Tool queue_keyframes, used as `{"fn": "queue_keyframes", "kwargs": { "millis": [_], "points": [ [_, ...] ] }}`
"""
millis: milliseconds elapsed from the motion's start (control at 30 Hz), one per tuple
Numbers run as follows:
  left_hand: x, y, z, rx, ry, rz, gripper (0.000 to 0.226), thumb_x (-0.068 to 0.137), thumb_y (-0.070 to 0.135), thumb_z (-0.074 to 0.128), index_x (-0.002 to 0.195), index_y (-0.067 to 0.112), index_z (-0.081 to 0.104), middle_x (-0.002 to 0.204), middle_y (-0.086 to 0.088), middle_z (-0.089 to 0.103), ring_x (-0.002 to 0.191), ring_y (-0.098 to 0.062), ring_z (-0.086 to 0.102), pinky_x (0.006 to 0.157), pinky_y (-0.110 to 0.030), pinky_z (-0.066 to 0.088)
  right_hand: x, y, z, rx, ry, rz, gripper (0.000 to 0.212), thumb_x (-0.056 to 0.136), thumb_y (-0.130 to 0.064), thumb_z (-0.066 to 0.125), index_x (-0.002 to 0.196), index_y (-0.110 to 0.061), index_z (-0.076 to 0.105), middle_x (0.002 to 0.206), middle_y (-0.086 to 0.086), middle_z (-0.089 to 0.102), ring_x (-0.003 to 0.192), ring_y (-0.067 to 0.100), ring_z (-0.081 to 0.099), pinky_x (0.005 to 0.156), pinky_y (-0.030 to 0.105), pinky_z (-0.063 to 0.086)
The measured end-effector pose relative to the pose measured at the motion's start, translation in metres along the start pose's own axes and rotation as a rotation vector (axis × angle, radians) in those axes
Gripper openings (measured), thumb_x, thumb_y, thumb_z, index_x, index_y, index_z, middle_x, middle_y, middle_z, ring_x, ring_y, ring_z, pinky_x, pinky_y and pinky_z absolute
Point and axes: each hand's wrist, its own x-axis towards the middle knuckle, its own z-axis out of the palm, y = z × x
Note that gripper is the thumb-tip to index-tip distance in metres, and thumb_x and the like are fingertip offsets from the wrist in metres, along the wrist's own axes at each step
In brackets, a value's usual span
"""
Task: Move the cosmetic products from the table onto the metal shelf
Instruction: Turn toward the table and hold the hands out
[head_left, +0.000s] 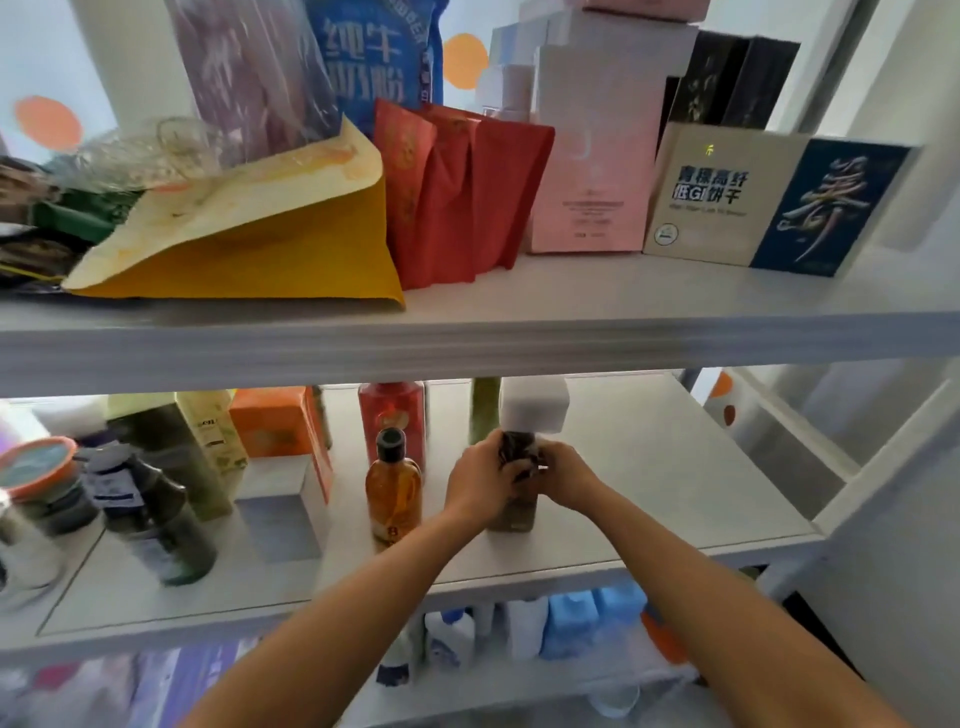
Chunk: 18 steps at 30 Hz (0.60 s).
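Both my hands reach onto the middle level of the white metal shelf (675, 509). My left hand (480, 480) and my right hand (563, 475) grip a dark bottle (511, 512) with a big white cap (532, 405) from either side. The bottle stands upright on the shelf board, right of an amber bottle (393, 486) with a black cap. My fingers hide the bottle's middle. The table is out of view.
A red bottle (392, 410) and a green one (484, 405) stand behind. Left are an orange box (280, 421), a grey box (280, 509), dark green bottles (156, 514) and jars. The upper level holds bags and boxes; the lower level holds blue and white containers (571, 623).
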Motion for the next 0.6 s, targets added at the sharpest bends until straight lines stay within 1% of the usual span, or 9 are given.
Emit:
{"fn": "queue_keyframes", "kwargs": {
  "millis": [133,300,367,433,467,533,567,600],
  "points": [
    [0.000,0.000,-0.003,0.037,0.002,-0.017,0.036,0.094,0.023,0.060,0.128,0.013,0.054,0.121,-0.008,0.065,0.110,-0.025,0.061,0.092,-0.033,0.048,0.002,0.003,0.001,0.008,-0.046,-0.041,0.041,0.078,-0.017,0.075,0.115,-0.007,0.061,0.114,0.012,0.066,0.105,0.028,0.061,0.093,0.036,0.049],
    [0.002,-0.004,-0.004,0.061,-0.006,0.025,0.041,0.092,0.028,0.062,0.128,0.013,0.053,0.120,-0.006,0.064,0.110,-0.024,0.060,0.087,-0.028,0.045,0.007,0.011,0.000,0.024,-0.073,-0.065,0.044,0.074,-0.020,0.078,0.114,-0.010,0.062,0.112,0.010,0.067,0.105,0.025,0.061,0.095,0.038,0.050],
    [0.005,-0.013,-0.002,-0.032,-0.011,0.059,0.035,0.093,0.029,0.060,0.124,0.014,0.055,0.115,-0.004,0.065,0.110,-0.022,0.060,0.085,-0.020,0.045,0.009,0.016,-0.003,0.050,-0.106,-0.093,0.043,0.075,-0.015,0.078,0.114,-0.010,0.061,0.113,0.009,0.066,0.107,0.023,0.061,0.095,0.035,0.051],
    [0.005,-0.026,0.002,-0.199,0.015,0.060,0.027,0.099,0.030,0.046,0.120,0.016,0.056,0.111,-0.002,0.063,0.113,-0.022,0.059,0.082,-0.011,0.044,0.011,0.024,-0.008,0.080,-0.206,-0.096,0.047,0.077,-0.006,0.074,0.119,-0.012,0.055,0.119,0.007,0.062,0.111,0.017,0.056,0.095,0.031,0.048],
    [0.005,-0.032,0.005,-0.272,0.038,0.031,0.031,0.101,0.032,0.038,0.122,0.017,0.055,0.116,-0.001,0.061,0.117,-0.021,0.056,0.086,-0.011,0.042,0.013,0.030,-0.010,0.090,-0.274,-0.076,0.050,0.079,-0.001,0.071,0.124,-0.012,0.052,0.123,0.004,0.058,0.113,0.013,0.052,0.098,0.032,0.046],
    [0.008,-0.045,0.014,-0.384,0.096,-0.061,0.045,0.103,0.039,0.025,0.135,0.018,0.049,0.134,-0.003,0.054,0.127,-0.019,0.048,0.099,-0.023,0.036,0.019,0.044,-0.014,0.107,-0.394,0.009,0.056,0.083,0.007,0.062,0.132,-0.013,0.046,0.127,-0.003,0.052,0.117,0.009,0.046,0.101,0.034,0.042],
    [0.012,-0.051,0.020,-0.415,0.115,-0.095,0.048,0.103,0.040,0.022,0.140,0.019,0.044,0.140,-0.003,0.050,0.131,-0.019,0.044,0.104,-0.028,0.033,0.026,0.055,-0.014,0.123,-0.396,0.046,0.058,0.083,0.012,0.058,0.134,-0.013,0.045,0.128,-0.005,0.050,0.118,0.009,0.045,0.100,0.034,0.043],
    [0.018,-0.056,0.025,-0.424,0.128,-0.115,0.045,0.105,0.037,0.023,0.142,0.019,0.041,0.142,-0.002,0.047,0.132,-0.018,0.041,0.105,-0.030,0.031,0.033,0.064,-0.013,0.135,-0.352,0.074,0.060,0.082,0.015,0.056,0.134,-0.012,0.046,0.131,-0.004,0.050,0.118,0.010,0.047,0.098,0.032,0.045]
  ]
}}
